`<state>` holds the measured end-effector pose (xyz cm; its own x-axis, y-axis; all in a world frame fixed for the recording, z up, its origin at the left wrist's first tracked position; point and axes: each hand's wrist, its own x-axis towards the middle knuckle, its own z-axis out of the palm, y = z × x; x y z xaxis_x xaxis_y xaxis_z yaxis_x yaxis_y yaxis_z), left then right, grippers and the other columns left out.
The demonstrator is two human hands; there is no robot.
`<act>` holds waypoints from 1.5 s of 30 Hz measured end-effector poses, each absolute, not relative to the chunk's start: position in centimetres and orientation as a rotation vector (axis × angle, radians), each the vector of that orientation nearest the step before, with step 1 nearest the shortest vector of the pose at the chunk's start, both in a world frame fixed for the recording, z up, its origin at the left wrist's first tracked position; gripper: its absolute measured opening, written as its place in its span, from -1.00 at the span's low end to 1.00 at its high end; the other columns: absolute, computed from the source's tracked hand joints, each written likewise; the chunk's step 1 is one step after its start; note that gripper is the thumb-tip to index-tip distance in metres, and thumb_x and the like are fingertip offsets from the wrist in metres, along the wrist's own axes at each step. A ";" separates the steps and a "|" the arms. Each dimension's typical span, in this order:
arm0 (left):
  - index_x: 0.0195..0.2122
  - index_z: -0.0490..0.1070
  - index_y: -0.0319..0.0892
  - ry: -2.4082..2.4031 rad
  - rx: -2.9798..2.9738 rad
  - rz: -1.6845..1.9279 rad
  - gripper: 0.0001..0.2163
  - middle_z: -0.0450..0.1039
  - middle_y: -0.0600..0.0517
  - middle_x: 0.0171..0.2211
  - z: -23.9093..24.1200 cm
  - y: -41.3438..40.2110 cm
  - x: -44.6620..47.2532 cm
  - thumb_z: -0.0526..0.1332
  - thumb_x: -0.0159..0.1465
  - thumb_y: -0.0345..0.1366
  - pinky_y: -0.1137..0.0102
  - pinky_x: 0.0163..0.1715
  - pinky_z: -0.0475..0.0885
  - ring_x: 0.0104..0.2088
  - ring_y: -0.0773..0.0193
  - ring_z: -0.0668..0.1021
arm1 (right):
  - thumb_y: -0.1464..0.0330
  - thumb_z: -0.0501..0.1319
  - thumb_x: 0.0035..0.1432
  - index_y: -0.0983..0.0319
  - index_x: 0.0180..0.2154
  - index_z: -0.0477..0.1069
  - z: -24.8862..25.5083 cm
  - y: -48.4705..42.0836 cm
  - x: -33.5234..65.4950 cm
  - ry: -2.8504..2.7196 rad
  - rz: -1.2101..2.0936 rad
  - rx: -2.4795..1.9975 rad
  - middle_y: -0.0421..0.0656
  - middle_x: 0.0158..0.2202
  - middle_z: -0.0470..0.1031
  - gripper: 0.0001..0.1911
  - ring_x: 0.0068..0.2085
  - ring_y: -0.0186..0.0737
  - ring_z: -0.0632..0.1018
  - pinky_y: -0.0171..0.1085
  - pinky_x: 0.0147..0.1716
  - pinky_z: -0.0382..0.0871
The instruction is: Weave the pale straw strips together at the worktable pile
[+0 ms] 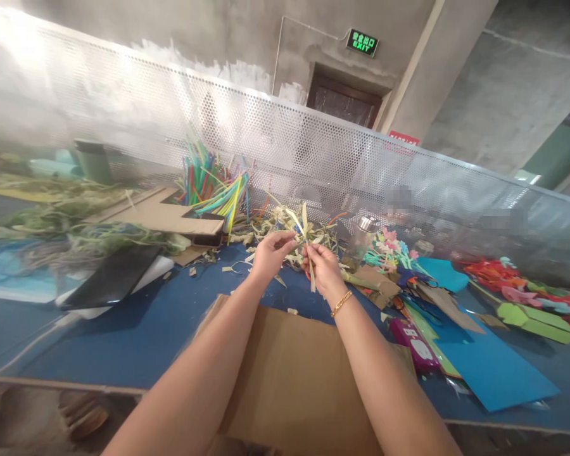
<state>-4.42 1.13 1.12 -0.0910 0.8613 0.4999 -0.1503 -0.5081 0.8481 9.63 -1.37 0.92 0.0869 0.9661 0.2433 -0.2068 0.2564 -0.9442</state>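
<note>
My left hand [270, 253] and my right hand [323, 269] are raised above the blue table [137, 329], close together. Both pinch a small bundle of pale yellow paper strips [305, 235]; one strip hangs down past my right fingers. My right wrist carries a gold bracelet [341, 303]. Just behind the hands lies a loose heap of the same pale strips [285, 225]. A flat sheet of brown cardboard [289, 373] lies under my forearms.
A bunch of coloured straws [213, 183] stands at the back by a perforated metal screen [313, 152]. A cardboard box [171, 215] and a dark tablet [109, 275] are on the left. Blue paper sheets [494, 367], paper flowers [389, 247] and a pink case [415, 345] lie on the right.
</note>
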 end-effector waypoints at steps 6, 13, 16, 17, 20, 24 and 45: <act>-0.40 0.56 -0.15 0.745 1.435 1.569 -0.79 0.50 0.03 -0.47 0.9 1.0 -4.1 0.42 -0.08 -0.23 0.37 -0.36 0.35 -0.44 0.27 0.48 | 0.09 0.30 -0.05 0.21 -0.36 0.39 1.0 -1.8 9.3 -1.234 1.009 -0.941 -0.24 -0.48 0.44 -0.66 -0.55 -0.41 0.36 -0.38 -0.58 0.27; -0.45 0.54 -0.17 0.705 1.382 1.494 -0.77 0.50 0.00 -0.50 0.8 1.1 -4.1 0.42 -0.07 -0.15 0.33 -0.32 0.36 -0.41 0.21 0.50 | 0.17 0.29 -0.07 0.21 -0.38 0.40 1.2 -1.7 9.3 -1.292 0.879 -0.987 -0.23 -0.47 0.45 -0.74 -0.50 -0.37 0.37 -0.35 -0.49 0.28; -0.38 0.56 -0.16 0.650 1.314 1.425 -0.73 0.53 -0.03 -0.42 1.0 0.7 -4.0 0.41 -0.05 -0.12 0.32 -0.26 0.36 -0.35 0.19 0.51 | 0.19 0.28 -0.07 0.20 -0.38 0.40 1.3 -1.7 9.3 -1.316 0.854 -1.002 -0.24 -0.49 0.44 -0.76 -0.50 -0.35 0.37 -0.35 -0.48 0.27; -0.38 0.56 -0.16 0.644 1.296 1.424 -0.73 0.53 -0.03 -0.40 1.0 0.6 -4.1 0.42 -0.06 -0.12 0.33 -0.25 0.36 -0.33 0.19 0.51 | 0.19 0.28 -0.06 0.20 -0.38 0.41 1.3 -1.8 9.4 -1.334 0.842 -1.011 -0.24 -0.50 0.44 -0.76 -0.50 -0.35 0.37 -0.34 -0.48 0.27; -0.45 0.54 -0.16 0.677 1.299 1.434 -0.74 0.53 -0.02 -0.37 1.1 0.6 -4.1 0.42 -0.08 -0.11 0.35 -0.23 0.34 -0.31 0.19 0.50 | 0.18 0.27 -0.05 0.20 -0.40 0.41 1.3 -1.8 9.6 -1.413 0.789 -1.041 -0.23 -0.50 0.45 -0.77 -0.50 -0.32 0.39 -0.32 -0.47 0.29; -0.49 0.53 -0.17 0.738 1.326 1.388 -0.75 0.49 0.02 -0.48 0.9 0.7 -4.2 0.38 -0.02 -0.08 0.37 -0.31 0.32 -0.39 0.23 0.48 | 0.18 0.24 -0.01 0.19 -0.41 0.41 1.4 -1.8 9.9 -1.520 0.645 -1.115 -0.22 -0.51 0.46 -0.79 -0.46 -0.27 0.45 -0.30 -0.41 0.34; -0.47 0.50 -0.19 0.656 1.303 1.348 -0.79 0.49 0.02 -0.44 0.4 1.3 -4.1 0.42 -0.10 -0.23 0.38 -0.32 0.34 -0.38 0.27 0.49 | 0.19 0.32 -0.13 0.23 -0.42 0.43 1.5 -1.6 9.8 -1.275 0.904 -0.967 -0.25 -0.53 0.43 -0.74 -0.50 -0.36 0.37 -0.34 -0.46 0.26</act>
<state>-4.10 1.25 0.39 0.2002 0.9251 0.3228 -0.3169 -0.2506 0.9147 9.79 -1.60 1.47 0.0859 0.9359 0.3416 -0.0131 0.3439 -0.9389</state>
